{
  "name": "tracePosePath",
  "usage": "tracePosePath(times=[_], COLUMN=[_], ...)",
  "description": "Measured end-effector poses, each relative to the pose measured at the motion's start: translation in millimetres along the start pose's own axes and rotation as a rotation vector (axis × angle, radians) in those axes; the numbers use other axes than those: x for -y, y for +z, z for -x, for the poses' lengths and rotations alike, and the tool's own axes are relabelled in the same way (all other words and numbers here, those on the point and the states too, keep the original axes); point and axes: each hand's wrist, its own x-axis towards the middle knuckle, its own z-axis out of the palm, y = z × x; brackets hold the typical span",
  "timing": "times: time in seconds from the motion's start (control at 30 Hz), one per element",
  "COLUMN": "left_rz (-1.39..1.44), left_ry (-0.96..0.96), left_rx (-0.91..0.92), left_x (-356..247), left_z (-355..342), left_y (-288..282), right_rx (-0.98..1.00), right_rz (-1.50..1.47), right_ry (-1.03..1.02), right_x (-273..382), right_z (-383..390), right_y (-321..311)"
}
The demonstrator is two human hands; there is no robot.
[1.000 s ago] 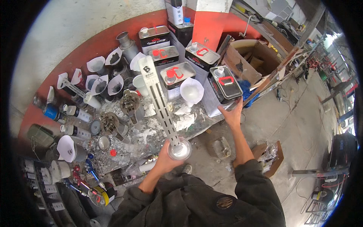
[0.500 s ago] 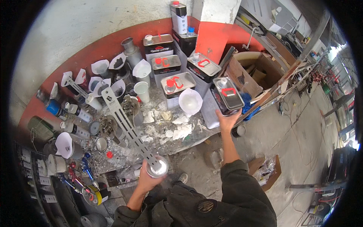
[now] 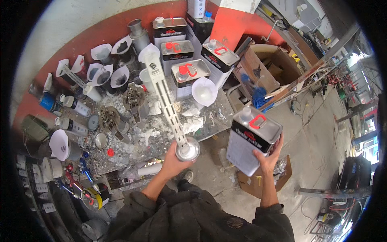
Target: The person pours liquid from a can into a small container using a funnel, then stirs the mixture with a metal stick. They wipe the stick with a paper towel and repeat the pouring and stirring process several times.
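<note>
Right fingers seemingly around can

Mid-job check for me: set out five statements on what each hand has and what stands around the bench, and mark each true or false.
1. The right hand holds a boxy can. True.
2. The left hand is empty. False: it holds a cup with a slotted stick standing in it.
3. A small red object lies on the bench. True.
4. The boxy can in the right hand rests on the bench. False: it is held in the air, to the right of the bench.
5. A dark can with a blue cap stands at the back. True.
</note>
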Motion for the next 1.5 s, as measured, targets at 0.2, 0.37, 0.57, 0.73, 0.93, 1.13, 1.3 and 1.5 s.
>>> tracePosePath(times=[0.2,0.37,0.57,0.73,0.93,1.13,1.3,1.5], left_rz=[-0.069,-0.097,-0.178,-0.17,-0.189,-0.188,-0.2,-0.177], left_ry=[0.064,0.023,0.041,0.032,0.055,0.124,0.115,0.104], left_rx=[0.047,0.127,0.179,0.2,0.193,0.15,0.144,0.165], left_x=[32.8,46.2,52.9,57.9,49.1,51.1,49.6,47.5], left_z=[-26.1,-27.2,-21.3,-18.7,-19.4,-16.7,-16.3,-17.7], left_y=[33.0,53.3,68.1,71.7,74.1,72.8,72.3,74.8], right_rx=[0.142,0.276,0.371,0.433,0.501,0.536,0.553,0.58], right_rz=[0.376,0.545,0.643,0.71,0.803,0.821,0.834,0.867], right_ry=[0.087,0.036,0.033,0.009,0.011,0.023,0.013,0.001], right_x=[27.0,56.0,72.0,78.2,89.5,92.1,94.8,96.2], right_z=[65.4,83.8,88.1,82.8,72.2,65.6,61.3,57.6], right_y=[-46.8,-47.8,-50.3,-46.9,-44.0,-42.9,-43.0,-46.8])
